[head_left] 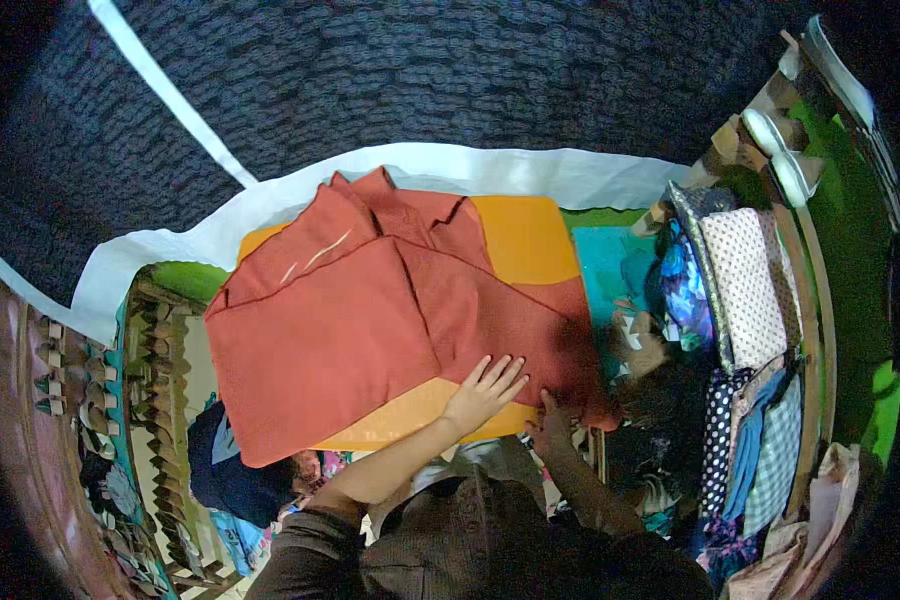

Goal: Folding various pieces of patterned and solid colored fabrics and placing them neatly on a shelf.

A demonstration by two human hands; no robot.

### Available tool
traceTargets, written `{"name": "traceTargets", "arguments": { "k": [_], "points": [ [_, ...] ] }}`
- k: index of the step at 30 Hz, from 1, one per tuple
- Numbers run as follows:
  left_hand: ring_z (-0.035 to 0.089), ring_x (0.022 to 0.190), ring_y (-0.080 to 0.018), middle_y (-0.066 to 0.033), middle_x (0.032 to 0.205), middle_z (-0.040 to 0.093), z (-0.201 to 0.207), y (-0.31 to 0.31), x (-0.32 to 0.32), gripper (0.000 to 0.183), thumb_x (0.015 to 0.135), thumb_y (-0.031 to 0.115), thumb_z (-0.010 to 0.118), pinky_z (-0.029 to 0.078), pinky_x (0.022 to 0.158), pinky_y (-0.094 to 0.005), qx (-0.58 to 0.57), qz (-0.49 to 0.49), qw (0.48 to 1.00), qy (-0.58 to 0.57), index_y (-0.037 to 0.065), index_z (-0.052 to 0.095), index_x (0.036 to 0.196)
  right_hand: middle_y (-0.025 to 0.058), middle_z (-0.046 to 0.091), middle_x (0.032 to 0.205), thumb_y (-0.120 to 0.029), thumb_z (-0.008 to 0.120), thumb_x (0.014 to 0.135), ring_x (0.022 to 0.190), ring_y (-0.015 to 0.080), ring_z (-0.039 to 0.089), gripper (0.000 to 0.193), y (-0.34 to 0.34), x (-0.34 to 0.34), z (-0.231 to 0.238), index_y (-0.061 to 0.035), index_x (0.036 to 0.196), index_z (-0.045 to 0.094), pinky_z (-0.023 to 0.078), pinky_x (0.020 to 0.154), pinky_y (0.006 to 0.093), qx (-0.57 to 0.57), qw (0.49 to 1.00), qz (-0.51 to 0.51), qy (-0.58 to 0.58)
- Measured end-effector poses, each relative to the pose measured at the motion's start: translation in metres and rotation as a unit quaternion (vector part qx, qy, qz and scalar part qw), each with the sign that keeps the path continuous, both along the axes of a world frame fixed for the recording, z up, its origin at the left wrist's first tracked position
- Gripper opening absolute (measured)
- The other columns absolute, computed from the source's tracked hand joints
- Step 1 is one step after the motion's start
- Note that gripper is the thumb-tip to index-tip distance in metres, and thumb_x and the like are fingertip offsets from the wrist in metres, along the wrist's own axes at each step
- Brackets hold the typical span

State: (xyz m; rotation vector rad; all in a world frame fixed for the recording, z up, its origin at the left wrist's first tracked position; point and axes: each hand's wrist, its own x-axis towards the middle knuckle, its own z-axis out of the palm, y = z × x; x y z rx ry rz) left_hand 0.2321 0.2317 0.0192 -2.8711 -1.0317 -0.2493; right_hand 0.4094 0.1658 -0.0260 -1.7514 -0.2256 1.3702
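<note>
A rust-red piece of fabric (320,350) with dark stitched edges lies spread and partly folded over an orange-yellow board (526,238). Its far part is bunched into folds, with two pale streaks on it. My left hand (482,394) rests flat on the near right part of the fabric, fingers spread. Just to its right, in shadow, my right hand (552,428) touches the fabric's near edge, with its fingers apart. The fabric's left corner hangs past the board.
Folded clothes, among them a dotted cloth (745,285) and a checked cloth (775,455), are stacked at the right. A teal surface (602,285) adjoins the board. A wooden rack (160,400) stands at the left. A white strip (450,165) runs along the far side.
</note>
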Motion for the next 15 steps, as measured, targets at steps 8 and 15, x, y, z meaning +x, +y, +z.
{"name": "traceTargets", "arguments": {
  "k": [8,15],
  "points": [
    [0.064,0.08,-0.0225,-0.0097,0.095,0.063,-0.002,0.024,0.023,0.038,0.071,0.016,0.053,0.051,0.062,-0.0292,-0.137,0.034,0.98,-0.138,0.005,0.052,0.108,0.0098,0.039,0.128,-0.011,0.059,0.082,0.113,0.0225,0.043,0.047,0.055,0.019,0.097,-0.0053,0.124,0.039,0.04,0.091,0.0316,0.01,0.936,-0.19,0.296],
    [0.059,0.093,-0.0277,-0.016,0.102,0.061,0.03,0.006,0.015,0.041,0.07,0.01,0.061,0.047,0.082,-0.0375,-0.094,0.167,0.944,-0.27,0.001,0.052,0.109,0.0141,0.034,0.123,-0.001,0.056,0.081,0.119,0.0241,0.032,0.047,0.12,-0.016,0.069,-0.0041,0.121,0.031,0.023,0.102,0.036,0.309,0.925,-0.124,-0.184]
  ]
}}
